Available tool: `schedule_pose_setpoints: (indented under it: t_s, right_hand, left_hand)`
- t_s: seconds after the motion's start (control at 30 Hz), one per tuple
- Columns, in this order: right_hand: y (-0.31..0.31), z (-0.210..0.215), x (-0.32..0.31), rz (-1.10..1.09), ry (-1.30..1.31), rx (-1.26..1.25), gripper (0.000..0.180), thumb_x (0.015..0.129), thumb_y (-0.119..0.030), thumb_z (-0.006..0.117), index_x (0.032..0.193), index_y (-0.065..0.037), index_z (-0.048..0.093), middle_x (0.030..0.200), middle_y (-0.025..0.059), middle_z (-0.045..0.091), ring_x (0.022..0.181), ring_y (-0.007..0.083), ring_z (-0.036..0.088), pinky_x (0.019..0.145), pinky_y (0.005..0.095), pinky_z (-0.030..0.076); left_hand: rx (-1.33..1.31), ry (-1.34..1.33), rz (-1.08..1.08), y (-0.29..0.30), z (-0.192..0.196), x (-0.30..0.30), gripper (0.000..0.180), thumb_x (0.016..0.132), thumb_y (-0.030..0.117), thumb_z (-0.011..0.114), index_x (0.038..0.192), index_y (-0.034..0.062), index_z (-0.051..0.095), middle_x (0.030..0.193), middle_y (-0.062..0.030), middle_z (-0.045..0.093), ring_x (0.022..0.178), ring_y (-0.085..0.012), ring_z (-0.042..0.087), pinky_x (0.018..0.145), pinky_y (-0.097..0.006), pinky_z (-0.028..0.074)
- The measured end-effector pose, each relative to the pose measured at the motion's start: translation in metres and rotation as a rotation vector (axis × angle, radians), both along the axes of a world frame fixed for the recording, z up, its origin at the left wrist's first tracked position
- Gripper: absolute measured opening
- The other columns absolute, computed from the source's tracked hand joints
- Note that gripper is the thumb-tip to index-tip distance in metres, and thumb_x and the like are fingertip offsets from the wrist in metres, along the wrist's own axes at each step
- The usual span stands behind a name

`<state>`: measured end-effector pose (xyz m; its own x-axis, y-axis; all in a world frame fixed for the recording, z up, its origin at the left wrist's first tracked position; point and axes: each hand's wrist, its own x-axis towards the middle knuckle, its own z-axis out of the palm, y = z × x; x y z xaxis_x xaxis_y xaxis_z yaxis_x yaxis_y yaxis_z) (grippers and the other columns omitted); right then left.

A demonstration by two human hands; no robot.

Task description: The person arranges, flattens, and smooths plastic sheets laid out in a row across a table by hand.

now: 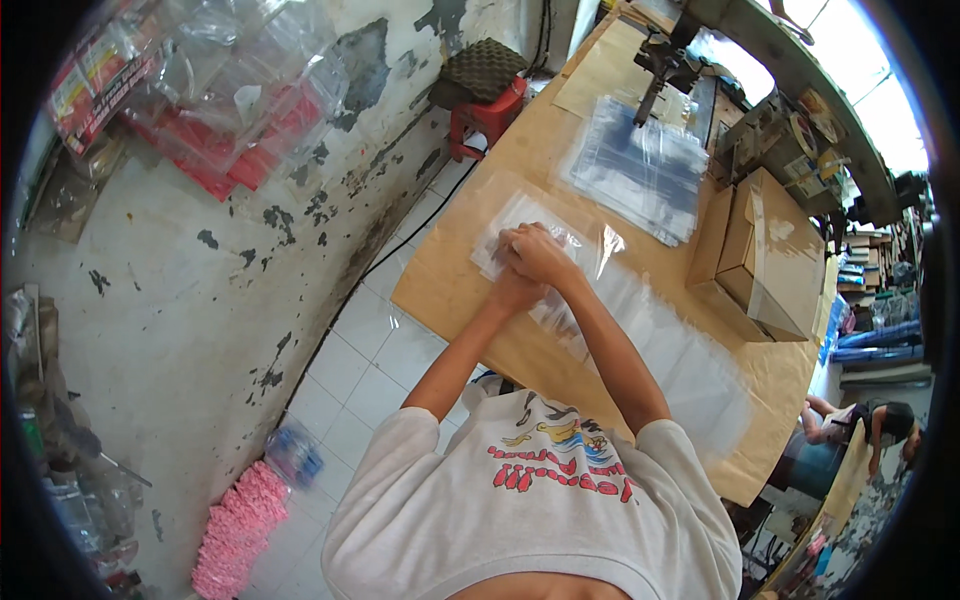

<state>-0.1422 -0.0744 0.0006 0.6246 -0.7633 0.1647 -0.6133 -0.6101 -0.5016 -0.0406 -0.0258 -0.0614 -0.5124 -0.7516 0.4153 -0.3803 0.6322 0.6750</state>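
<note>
My right hand (541,254) lies over my left hand (517,288) near the left part of the table, the two touching. The right hand's fingers are curled closed, and whatever they grip is hidden. Most of the left hand's fingers are covered by the right hand. Beneath both hands is a small pile of clear plastic bags (517,213). A long fanned row of clear, whitish plastic bags (665,352) stretches from the hands toward the near right of the table.
The table (450,262) has a brown paper cover. Beyond the hands sits a stack of clear plastic sheets (640,165), beside a cardboard box (765,260) and a metal machine (775,140). A red stool (488,115) stands by the wall; another person (880,425) is far right.
</note>
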Motion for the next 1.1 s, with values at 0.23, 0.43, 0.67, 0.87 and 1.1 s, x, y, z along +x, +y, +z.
schedule_pose_setpoints:
  t_s: [0.23,0.43,0.67,0.87,1.1]
  right_hand:
    - [0.108,0.002,-0.07,-0.556,-0.395,-0.145,0.035,0.081,-0.003,0.071,0.115,-0.01,0.067,0.12,0.0139,0.061,0.114,0.0353,0.054,0.104,0.0462,0.039]
    - [0.304,-0.036,-0.231,-1.679,0.363,-0.02,0.054,0.091,-0.046,0.063,0.134,-0.013,0.062,0.152,0.0199,0.041,0.144,0.0391,0.032,0.115,0.067,0.011]
    - [0.392,-0.09,-0.366,-2.113,0.364,-0.12,0.084,0.087,-0.075,0.052,0.152,-0.022,0.044,0.159,0.0194,0.031,0.148,0.0426,0.024,0.114,0.0687,0.013]
    - [0.359,-0.071,-0.398,-2.109,0.518,-0.04,0.088,0.083,-0.081,0.051,0.148,-0.021,0.048,0.146,0.0134,0.05,0.134,0.0401,0.044,0.109,0.0608,0.031]
    - [0.363,-0.057,-0.437,-2.043,0.488,0.063,0.096,0.081,-0.084,0.049,0.15,-0.017,0.044,0.143,0.0197,0.05,0.132,0.0416,0.046,0.107,0.0582,0.036]
  left_hand:
    - [-0.172,-0.261,0.183,0.0,0.01,0.008,0.051,0.093,0.026,0.062,0.137,0.0009,0.055,0.144,-0.0205,0.053,0.137,-0.0361,0.046,0.118,-0.049,0.029]
    - [-0.095,-0.237,0.25,0.004,0.005,0.0,0.039,0.091,0.029,0.068,0.115,-0.0017,0.067,0.142,-0.0226,0.055,0.136,-0.043,0.046,0.117,-0.052,0.033]
    - [-0.11,-0.205,0.296,0.001,0.005,-0.001,0.026,0.087,0.022,0.072,0.098,-0.001,0.066,0.142,-0.026,0.053,0.132,-0.0458,0.047,0.114,-0.052,0.037]
    - [-0.113,-0.265,0.21,-0.005,0.022,0.005,0.032,0.086,0.023,0.074,0.105,-0.0013,0.066,0.137,-0.0269,0.056,0.132,-0.0452,0.047,0.111,-0.051,0.039]
    - [-0.296,-0.459,0.226,0.019,0.035,0.031,0.057,0.076,0.05,0.08,0.115,0.0093,0.069,0.1,-0.015,0.07,0.101,-0.0325,0.064,0.091,-0.047,0.049]
